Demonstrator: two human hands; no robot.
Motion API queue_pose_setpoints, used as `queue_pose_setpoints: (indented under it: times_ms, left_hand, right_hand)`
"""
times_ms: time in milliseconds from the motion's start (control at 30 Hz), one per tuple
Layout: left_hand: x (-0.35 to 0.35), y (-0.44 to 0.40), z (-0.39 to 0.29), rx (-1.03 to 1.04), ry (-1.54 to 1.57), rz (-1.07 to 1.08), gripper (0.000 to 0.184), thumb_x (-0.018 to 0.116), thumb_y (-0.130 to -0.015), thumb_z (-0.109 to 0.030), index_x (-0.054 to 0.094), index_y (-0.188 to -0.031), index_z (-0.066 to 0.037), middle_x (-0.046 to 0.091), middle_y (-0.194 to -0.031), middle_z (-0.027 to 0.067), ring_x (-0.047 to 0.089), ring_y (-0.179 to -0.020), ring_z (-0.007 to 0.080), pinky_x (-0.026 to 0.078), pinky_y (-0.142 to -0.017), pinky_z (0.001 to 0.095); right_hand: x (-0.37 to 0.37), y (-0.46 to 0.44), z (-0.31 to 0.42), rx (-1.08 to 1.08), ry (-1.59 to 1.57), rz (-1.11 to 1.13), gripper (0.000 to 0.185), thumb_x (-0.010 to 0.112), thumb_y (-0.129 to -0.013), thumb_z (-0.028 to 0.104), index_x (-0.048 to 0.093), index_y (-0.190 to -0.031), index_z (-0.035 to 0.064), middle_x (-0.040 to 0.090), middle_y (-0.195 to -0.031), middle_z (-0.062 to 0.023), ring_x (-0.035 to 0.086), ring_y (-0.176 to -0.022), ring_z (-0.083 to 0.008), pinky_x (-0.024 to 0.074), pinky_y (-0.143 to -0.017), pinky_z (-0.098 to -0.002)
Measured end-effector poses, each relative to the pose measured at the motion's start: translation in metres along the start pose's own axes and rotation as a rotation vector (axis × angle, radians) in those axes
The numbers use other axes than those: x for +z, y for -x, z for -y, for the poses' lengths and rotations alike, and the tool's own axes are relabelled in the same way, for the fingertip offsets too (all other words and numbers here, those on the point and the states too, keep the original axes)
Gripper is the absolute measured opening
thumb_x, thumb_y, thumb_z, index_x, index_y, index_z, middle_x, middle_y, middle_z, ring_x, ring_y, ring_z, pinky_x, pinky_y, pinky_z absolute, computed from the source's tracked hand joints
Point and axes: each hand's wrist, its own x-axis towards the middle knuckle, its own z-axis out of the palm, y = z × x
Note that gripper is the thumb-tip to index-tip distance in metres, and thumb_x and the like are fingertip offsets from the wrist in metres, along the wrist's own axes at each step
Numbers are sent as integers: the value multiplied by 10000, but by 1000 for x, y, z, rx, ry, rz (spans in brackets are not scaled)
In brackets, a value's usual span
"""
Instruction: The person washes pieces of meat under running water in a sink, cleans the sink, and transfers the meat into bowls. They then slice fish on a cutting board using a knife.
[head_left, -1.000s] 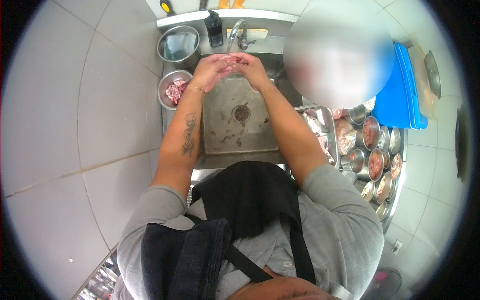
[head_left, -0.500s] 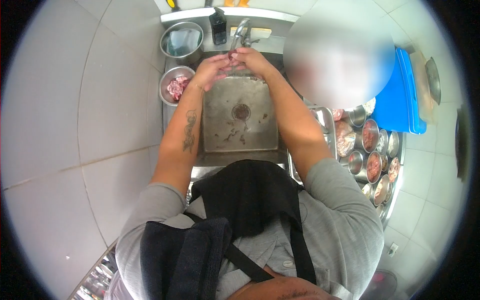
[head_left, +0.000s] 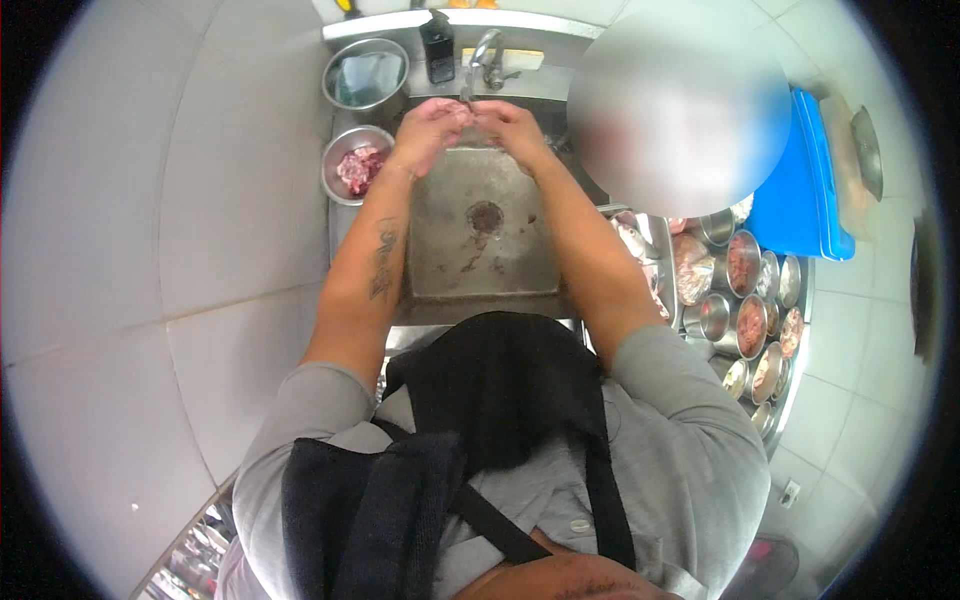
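Sink: one metal basin [head_left: 490, 268], directly in front of you, with dark bits lying on its floor.
Tray: metal tray [head_left: 670, 262], right of the basin, its contents partly hidden by your right arm.
Pot: deep metal pot [head_left: 332, 72], far left corner, something bluish and clear inside.
Bowl: small metal bowl [head_left: 345, 143], just beside your left wrist, near the basin's left edge.
Left hand: your left hand [head_left: 428, 135], at the basin's far end, fingers bent inward; whether they grip anything, I cannot tell.
Right hand: your right hand [head_left: 512, 130], fingers curved toward the left ones; blur hides whether they pinch something or are free.
Bottle: black bottle [head_left: 437, 48], upright behind your left hand.
Tap: metal tap [head_left: 493, 72], its spout right above your fingertips. Work close under it, so that any drip or splash falls inside the basin.
Meat: raw meat pieces [head_left: 360, 170], lying in the bowl. Mind your left wrist against its rim.
Drain: round drain [head_left: 486, 217], mid-basin. Anything slippery is best handled with both palms cupped, well away from it.
Pink patch: small pink patch [head_left: 461, 112] at your left fingertips, perhaps meat; too blurred to settle.
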Motion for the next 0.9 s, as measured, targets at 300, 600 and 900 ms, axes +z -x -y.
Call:
queue_pose_setpoints:
  times_ms: [300,600,900]
  left_hand:
    - [-11,79,-2,470,-578,-341,120,748,-877,-138,758,-973,-66,757,-861,37,694,-731,124,555,-670,266]
    - [-111,103,22,645,-1122,-804,281,770,-883,-224,710,-1080,-33,708,-891,91,693,-804,236,555,-778,370]
    - [-119,183,134,433,-1490,-702,186,792,-830,-160,659,-938,-88,538,-733,41,539,-718,226,418,-755,398]
  right_hand:
    - [-37,80,-138,263,340,-107,288,643,-965,125,698,-1248,112,694,-1007,3,632,-860,-112,532,-749,-283]
    - [-36,127,-297,525,848,-95,315,658,-947,208,704,-1237,95,721,-1085,-51,677,-934,-205,555,-806,-356]
    - [2,71,-339,509,1033,73,626,606,-982,248,387,-1563,163,442,-1551,-154,435,-1413,-342,371,-1170,-478]
